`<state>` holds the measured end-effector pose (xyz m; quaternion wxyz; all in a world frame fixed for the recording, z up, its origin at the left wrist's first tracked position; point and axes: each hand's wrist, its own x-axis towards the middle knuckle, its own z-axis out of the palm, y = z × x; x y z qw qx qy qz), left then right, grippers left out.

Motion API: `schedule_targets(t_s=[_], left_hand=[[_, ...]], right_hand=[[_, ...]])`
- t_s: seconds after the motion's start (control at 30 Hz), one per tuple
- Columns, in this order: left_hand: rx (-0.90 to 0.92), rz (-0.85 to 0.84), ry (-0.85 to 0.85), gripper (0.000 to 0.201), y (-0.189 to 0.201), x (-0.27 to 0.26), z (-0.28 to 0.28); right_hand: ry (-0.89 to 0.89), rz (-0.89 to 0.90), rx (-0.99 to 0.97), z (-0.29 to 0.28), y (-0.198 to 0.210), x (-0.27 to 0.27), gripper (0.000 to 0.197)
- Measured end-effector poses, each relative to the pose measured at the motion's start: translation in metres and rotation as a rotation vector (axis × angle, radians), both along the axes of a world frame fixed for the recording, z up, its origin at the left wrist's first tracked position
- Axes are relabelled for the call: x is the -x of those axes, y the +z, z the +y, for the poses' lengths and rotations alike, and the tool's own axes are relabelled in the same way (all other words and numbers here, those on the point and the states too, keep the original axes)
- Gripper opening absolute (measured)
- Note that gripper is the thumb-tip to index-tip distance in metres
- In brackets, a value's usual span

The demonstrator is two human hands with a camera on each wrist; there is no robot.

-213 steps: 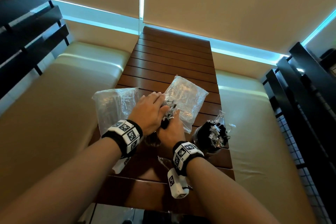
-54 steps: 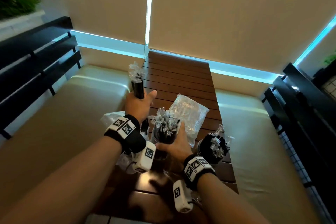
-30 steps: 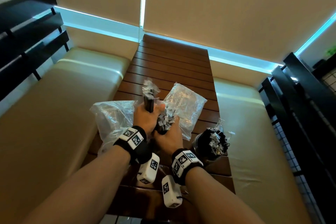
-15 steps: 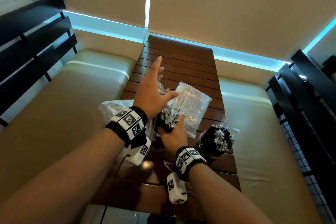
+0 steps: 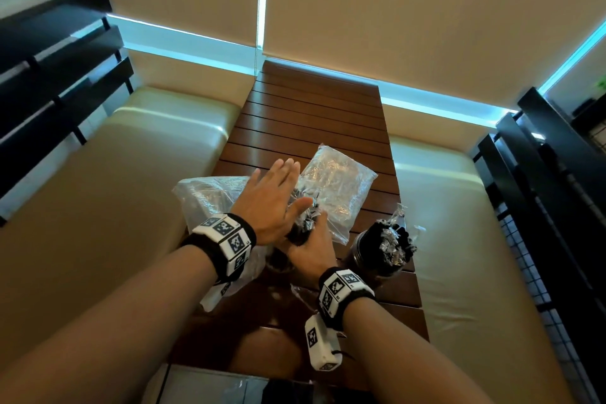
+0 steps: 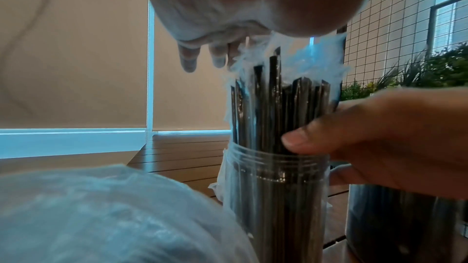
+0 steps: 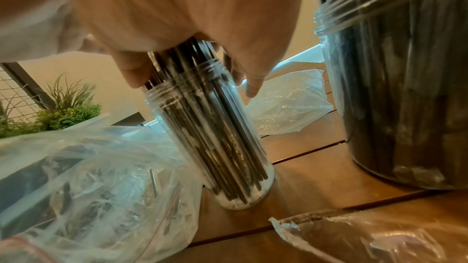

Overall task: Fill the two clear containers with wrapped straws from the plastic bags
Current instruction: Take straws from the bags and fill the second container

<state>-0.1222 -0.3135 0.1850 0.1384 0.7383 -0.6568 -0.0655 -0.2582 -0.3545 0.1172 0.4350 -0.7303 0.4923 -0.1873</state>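
The right hand (image 5: 311, 248) has its grip closed around the neck of a tall clear container (image 7: 210, 137) that stands on the slatted wooden tabletop (image 5: 314, 115). In the left wrist view the thumb (image 6: 311, 141) presses against the dark wrapped straws (image 6: 276, 97) just above the threaded rim, and the other fingers wrap around the far side. The straws fill this container and stick out well above the grip, their clear wrapper ends fanned out at the top.

The left hand (image 5: 272, 203) is directly above that grip, flat and spread, fingers straight, holding nothing. Its palm lies on or just over the wrapper tips; the left wrist view shows the palm right at the crinkled ends, though whether it presses them I cannot tell.

Just to the right of the grip stands the second container (image 5: 382, 256), wider, also packed with dark straws whose wrapper ends bristle out of its mouth. It is near the right wrist but not touching it.

To the left of the grip, under the left forearm, lies a crumpled plastic bag (image 5: 210, 197) with some straws visible inside in the right wrist view. Beyond the grip, farther along the tabletop, lies another plastic bag (image 5: 341, 184), flatter. A torn strip of clear plastic (image 7: 367, 233) lies on the tabletop on the near side of the grip, below the right wrist.
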Motion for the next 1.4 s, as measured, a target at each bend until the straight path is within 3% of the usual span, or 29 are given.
schedule_targets(t_s=[0.17,0.27,0.37,0.43,0.5,0.57,0.67,0.8,0.87,1.03,1.17,1.23,1.3,1.4], left_hand=[[-0.178,-0.034,-0.016,0.102,-0.024,0.012,0.008],[-0.239,-0.055,-0.036,0.111,-0.016,0.007,0.002],[-0.253,0.134,-0.038,0.126,-0.001,-0.005,0.006],[-0.246,0.241,0.008,0.136,0.002,-0.023,0.016],[-0.345,0.132,0.025,0.144,0.001,-0.041,0.031],[-0.469,-0.056,0.034,0.148,-0.007,-0.054,0.046],[-0.559,-0.183,0.152,0.133,-0.035,-0.063,0.065],[-0.449,-0.071,0.248,0.062,-0.051,-0.063,0.075],[-0.359,-0.018,0.252,0.041,-0.040,-0.058,0.073],[-0.265,0.072,0.243,0.043,-0.009,-0.062,0.067],[-0.271,0.063,0.224,0.045,0.007,-0.062,0.071],[-0.297,0.055,0.217,0.039,0.011,-0.060,0.075],[-0.322,0.054,0.207,0.034,0.011,-0.059,0.080],[-0.326,0.102,0.230,0.038,0.008,-0.055,0.087]], right_hand=[[-0.011,0.049,0.008,-0.007,-0.019,-0.008,0.099],[-0.023,0.102,0.028,-0.012,-0.026,-0.007,0.096],[-0.081,0.101,0.028,-0.007,-0.003,-0.003,0.079],[-0.174,0.095,0.007,-0.004,0.006,0.003,0.085],[-0.178,0.215,-0.043,0.003,0.007,0.008,0.090],[-0.119,0.373,-0.142,0.009,0.002,0.014,0.081],[0.093,0.576,-0.164,0.021,-0.005,0.012,0.046],[0.353,0.473,-0.171,0.043,-0.004,-0.012,0.029],[0.441,0.431,-0.098,0.053,0.001,-0.030,0.026],[0.508,0.331,0.109,0.067,0.011,-0.070,0.048],[0.511,0.502,0.340,0.067,0.012,-0.091,0.052],[0.516,0.603,0.327,0.065,0.007,-0.094,0.057],[0.479,0.626,0.194,0.062,-0.001,-0.097,0.058],[0.523,0.742,0.166,0.064,-0.010,-0.104,0.059]])
